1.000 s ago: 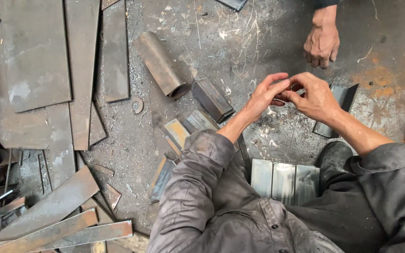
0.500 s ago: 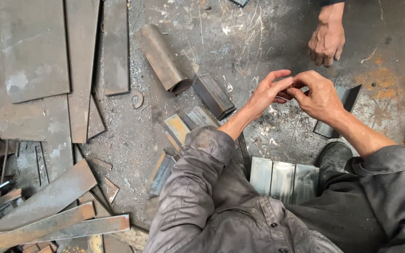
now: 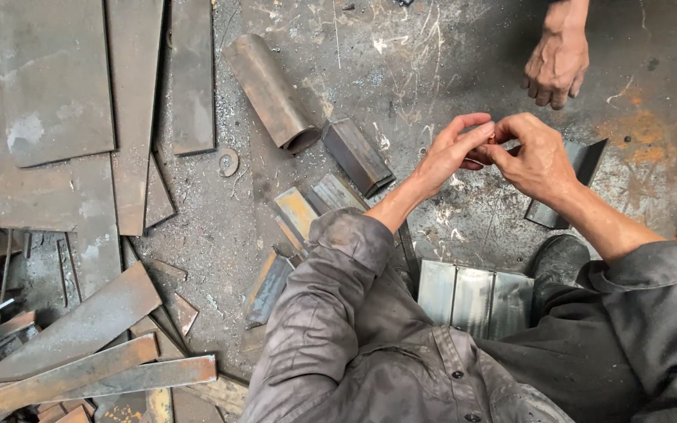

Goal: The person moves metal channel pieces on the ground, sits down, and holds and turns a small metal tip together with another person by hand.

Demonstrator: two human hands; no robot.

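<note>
My left hand (image 3: 447, 153) and my right hand (image 3: 537, 157) meet fingertip to fingertip above the dirty metal floor. Together they pinch a small object (image 3: 496, 138), too small and too covered by the fingers to identify. Both grey sleeves are pushed up the forearms. Below my right hand a dark angled steel piece (image 3: 589, 160) lies on the floor. A short rectangular steel tube (image 3: 358, 157) lies just left of my left hand, with a round steel tube (image 3: 272, 94) beyond it.
Another person's hand (image 3: 558, 59) rests on the floor at the top right. Flat rusty plates (image 3: 56, 86) and strips (image 3: 80, 364) cover the left side. A washer (image 3: 229, 162) lies among them. Shiny steel pieces (image 3: 476, 298) sit by my boot (image 3: 559, 258).
My hands stay together with the fingers shifting slightly on the small object. The other person's hand has barely moved.
</note>
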